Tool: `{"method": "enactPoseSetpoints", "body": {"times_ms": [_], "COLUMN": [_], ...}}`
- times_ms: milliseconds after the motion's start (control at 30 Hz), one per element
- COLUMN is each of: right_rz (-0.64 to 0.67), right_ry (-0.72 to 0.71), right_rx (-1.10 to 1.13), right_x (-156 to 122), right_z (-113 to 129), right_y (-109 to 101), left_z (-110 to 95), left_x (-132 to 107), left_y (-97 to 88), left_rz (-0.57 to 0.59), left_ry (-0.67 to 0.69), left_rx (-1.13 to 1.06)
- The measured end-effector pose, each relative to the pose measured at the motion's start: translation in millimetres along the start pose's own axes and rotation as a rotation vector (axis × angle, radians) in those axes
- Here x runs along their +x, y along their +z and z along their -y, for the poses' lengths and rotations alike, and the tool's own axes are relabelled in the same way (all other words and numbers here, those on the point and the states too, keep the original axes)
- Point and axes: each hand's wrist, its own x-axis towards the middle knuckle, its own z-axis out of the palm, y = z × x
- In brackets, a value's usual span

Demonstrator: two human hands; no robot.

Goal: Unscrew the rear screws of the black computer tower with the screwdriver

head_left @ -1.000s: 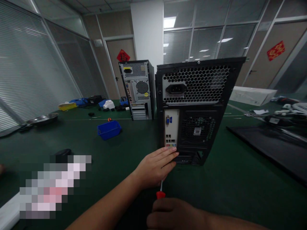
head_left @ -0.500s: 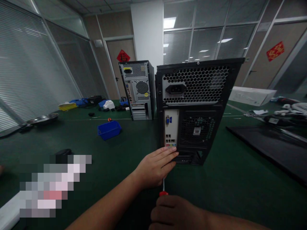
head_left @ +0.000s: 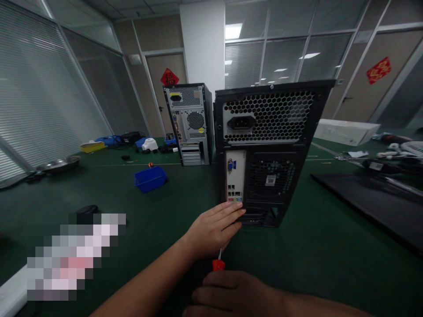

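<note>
Standing on the green table [head_left: 185, 202], the black computer tower [head_left: 264, 149] is seen from the rear. Its lower left part is covered by the left hand [head_left: 213, 231], whose fingers are stretched out side by side just below the coloured sockets [head_left: 235, 200] of the tower; whether anything is pinched beneath that hand cannot be told. In front of the tower, a red-handled screwdriver [head_left: 218, 265] is clasped by the right hand [head_left: 231, 293], with the fingers curled round the handle, and its tip is hidden by the left hand. To the left of the tower, a blue bin [head_left: 150, 179] is placed, and a second computer case [head_left: 191, 125] is set behind the tower to the left. To its right, a black panel [head_left: 373, 207] is laid flat, with a white box [head_left: 348, 132] placed farther back
</note>
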Motion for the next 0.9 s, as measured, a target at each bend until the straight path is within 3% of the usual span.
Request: {"method": "enactPoseSetpoints", "body": {"times_ms": [200, 467, 733, 900], "right_rz": [0.054, -0.032, 0.094, 0.032], "right_ry": [0.031, 0.112, 0.074, 0.038], "right_rx": [0.018, -0.066, 0.041, 0.073], "right_x": [-6, -4, -23, -19], "right_z": [3, 6, 2, -1], "right_y": [1, 0, 14, 15], "left_z": [0, 0, 0, -1], "left_x": [-1, -1, 1, 2], "left_y": [1.0, 1.7, 0.2, -1.0], "left_rz": [-0.012, -0.007, -0.019, -0.032], "left_ry": [0.001, -0.006, 0.003, 0.000], "left_rx": [-0.007, -0.018, -0.023, -0.014]}}
